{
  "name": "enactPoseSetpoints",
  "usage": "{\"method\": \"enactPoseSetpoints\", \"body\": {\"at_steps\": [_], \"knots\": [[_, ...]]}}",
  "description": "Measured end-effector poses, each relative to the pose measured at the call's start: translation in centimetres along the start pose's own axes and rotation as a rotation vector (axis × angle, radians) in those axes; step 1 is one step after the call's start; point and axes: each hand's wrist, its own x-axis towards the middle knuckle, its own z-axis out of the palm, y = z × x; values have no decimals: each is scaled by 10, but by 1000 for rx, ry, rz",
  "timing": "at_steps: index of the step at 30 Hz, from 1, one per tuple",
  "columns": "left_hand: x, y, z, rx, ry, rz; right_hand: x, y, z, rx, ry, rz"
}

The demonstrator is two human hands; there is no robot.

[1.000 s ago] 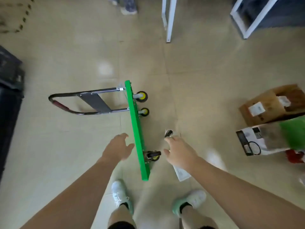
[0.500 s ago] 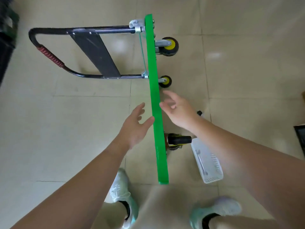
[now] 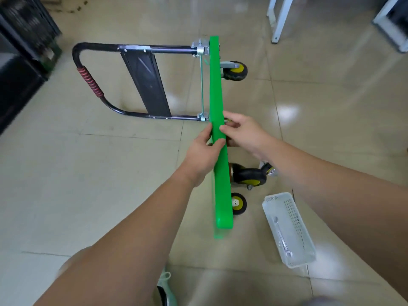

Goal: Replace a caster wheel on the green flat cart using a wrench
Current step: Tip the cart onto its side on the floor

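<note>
Your left hand [image 3: 204, 155] and right hand [image 3: 245, 131] both clasp the upturned edge of the green flat cart [image 3: 215, 85], thumbs and fingers curled round the deck near its middle. The cart stands on its side on the tiled floor [image 3: 88, 173], handle [image 3: 88, 81] lying out to the left, caster wheels [image 3: 249, 176] facing right. The wrench [image 3: 280, 236] lies in a white basket [image 3: 298, 219] just beside the cart's near end.

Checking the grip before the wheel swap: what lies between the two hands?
Only the green deck, standing on edge: the left hand and right hand hold it from opposite sides, as the head view shows.
</note>
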Motion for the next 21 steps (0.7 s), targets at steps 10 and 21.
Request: {"method": "enactPoseSetpoints", "body": {"at_steps": [10,21], "knots": [[-54,2,-4,41,-76,-82,-60,-2,23,-19,64,48],[-108,-22,2,1,-53,-137,-131,14,20,-79,26,61]]}}
